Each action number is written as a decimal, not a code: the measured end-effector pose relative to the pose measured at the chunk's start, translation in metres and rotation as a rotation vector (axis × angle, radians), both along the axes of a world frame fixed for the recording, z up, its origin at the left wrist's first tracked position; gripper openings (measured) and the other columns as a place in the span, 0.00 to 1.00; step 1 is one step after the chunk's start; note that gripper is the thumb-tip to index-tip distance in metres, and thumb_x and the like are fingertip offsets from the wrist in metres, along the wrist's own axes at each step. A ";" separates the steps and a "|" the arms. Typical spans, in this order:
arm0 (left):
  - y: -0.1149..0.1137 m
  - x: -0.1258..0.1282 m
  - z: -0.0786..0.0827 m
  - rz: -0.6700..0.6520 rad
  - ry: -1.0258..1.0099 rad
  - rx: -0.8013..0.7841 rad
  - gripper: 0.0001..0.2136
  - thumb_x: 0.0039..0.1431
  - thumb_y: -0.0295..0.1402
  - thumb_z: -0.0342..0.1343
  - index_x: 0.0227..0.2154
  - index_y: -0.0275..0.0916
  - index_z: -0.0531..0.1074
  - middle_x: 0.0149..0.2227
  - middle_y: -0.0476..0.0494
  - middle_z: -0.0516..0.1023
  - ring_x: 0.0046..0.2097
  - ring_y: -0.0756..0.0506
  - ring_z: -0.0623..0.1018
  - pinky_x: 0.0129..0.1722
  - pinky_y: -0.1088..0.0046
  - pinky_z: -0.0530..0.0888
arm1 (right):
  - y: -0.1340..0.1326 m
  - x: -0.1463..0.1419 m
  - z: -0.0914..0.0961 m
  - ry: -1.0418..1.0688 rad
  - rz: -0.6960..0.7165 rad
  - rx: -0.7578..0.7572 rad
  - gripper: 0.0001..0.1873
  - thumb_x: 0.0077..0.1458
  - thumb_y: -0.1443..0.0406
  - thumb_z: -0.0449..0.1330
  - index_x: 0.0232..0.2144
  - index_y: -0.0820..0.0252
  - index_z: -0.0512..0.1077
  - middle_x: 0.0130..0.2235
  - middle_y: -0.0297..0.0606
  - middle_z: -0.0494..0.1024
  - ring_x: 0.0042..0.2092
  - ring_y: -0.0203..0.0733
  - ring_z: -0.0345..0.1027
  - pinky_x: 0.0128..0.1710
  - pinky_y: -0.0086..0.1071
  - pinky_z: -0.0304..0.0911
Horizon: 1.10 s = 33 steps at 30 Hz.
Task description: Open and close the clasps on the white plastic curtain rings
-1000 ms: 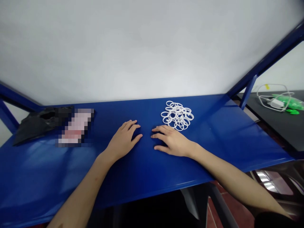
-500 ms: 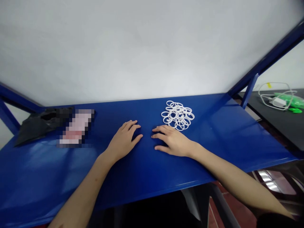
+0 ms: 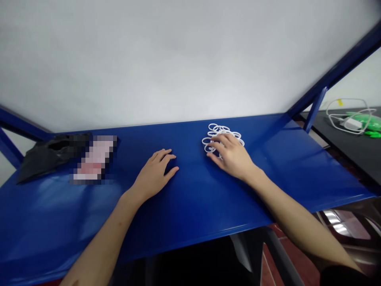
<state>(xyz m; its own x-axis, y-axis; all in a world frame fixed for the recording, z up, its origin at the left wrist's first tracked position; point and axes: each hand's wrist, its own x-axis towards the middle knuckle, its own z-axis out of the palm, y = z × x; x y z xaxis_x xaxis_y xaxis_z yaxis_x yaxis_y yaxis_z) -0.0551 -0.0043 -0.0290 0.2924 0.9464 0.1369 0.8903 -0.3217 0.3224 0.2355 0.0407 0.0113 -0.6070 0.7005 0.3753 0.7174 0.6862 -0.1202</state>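
A heap of thin white rings point(image 3: 213, 127) lies toward the back of the blue tabletop point(image 3: 190, 210), right of centre. Over its front part hovers or rests my right hand point(image 3: 233, 157), fingers apart and curved downward; whether it touches the rings I cannot tell. It hides much of the heap, and no ring shows clearly gripped. On the bare blue surface left of the heap, my left hand point(image 3: 154, 172) lies with its fingers loosely spread and nothing in them.
On the left of the tabletop lie a black plastic bag point(image 3: 41, 161) and a pixelated pinkish flat item point(image 3: 97, 157). A white wall point(image 3: 166, 59) rises behind. At the right, a dark table point(image 3: 363, 147) holds a white cable with adapter point(image 3: 353, 124) and something green point(image 3: 372, 119).
My right hand has moved right and away from me, from in front of the white rings to over them. My left hand has stayed in place.
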 end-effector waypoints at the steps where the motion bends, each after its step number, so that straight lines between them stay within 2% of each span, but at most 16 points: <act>1: 0.000 0.000 0.000 0.001 -0.002 -0.006 0.18 0.68 0.44 0.51 0.54 0.41 0.70 0.64 0.39 0.68 0.67 0.36 0.64 0.66 0.50 0.65 | 0.003 0.005 0.001 -0.006 -0.050 0.021 0.16 0.66 0.58 0.57 0.48 0.62 0.76 0.55 0.53 0.73 0.59 0.61 0.62 0.57 0.59 0.63; 4: 0.000 0.000 0.001 -0.001 -0.009 -0.015 0.18 0.68 0.45 0.50 0.54 0.41 0.71 0.64 0.38 0.68 0.67 0.36 0.64 0.66 0.50 0.64 | 0.010 0.016 0.002 -0.028 -0.098 0.018 0.15 0.63 0.58 0.61 0.47 0.61 0.76 0.57 0.53 0.71 0.60 0.63 0.60 0.56 0.60 0.64; 8: 0.001 -0.001 0.000 0.000 -0.022 -0.013 0.18 0.68 0.45 0.50 0.54 0.41 0.71 0.64 0.39 0.69 0.67 0.35 0.64 0.66 0.49 0.65 | 0.011 0.014 -0.001 -0.064 -0.018 -0.020 0.12 0.61 0.62 0.63 0.47 0.59 0.78 0.57 0.51 0.71 0.60 0.60 0.61 0.58 0.58 0.64; 16: 0.001 -0.003 -0.002 -0.006 -0.007 -0.006 0.19 0.68 0.45 0.51 0.55 0.40 0.71 0.64 0.39 0.68 0.67 0.36 0.64 0.66 0.50 0.64 | 0.007 0.006 -0.005 -0.055 0.022 0.005 0.06 0.62 0.65 0.62 0.39 0.62 0.77 0.56 0.52 0.73 0.58 0.57 0.65 0.58 0.55 0.66; 33: 0.001 -0.002 0.000 -0.013 -0.023 -0.028 0.19 0.68 0.45 0.51 0.55 0.41 0.71 0.64 0.39 0.68 0.68 0.35 0.63 0.65 0.48 0.65 | 0.005 0.001 -0.010 -0.036 0.068 -0.022 0.07 0.64 0.67 0.57 0.40 0.61 0.75 0.53 0.50 0.74 0.56 0.56 0.66 0.55 0.52 0.67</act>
<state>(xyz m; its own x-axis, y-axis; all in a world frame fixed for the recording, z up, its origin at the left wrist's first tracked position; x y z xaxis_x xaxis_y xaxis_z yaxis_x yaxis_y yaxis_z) -0.0575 -0.0035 -0.0288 0.3020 0.9461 0.1173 0.8782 -0.3240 0.3518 0.2370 0.0457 0.0008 -0.6665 0.6649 0.3372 0.6733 0.7310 -0.1108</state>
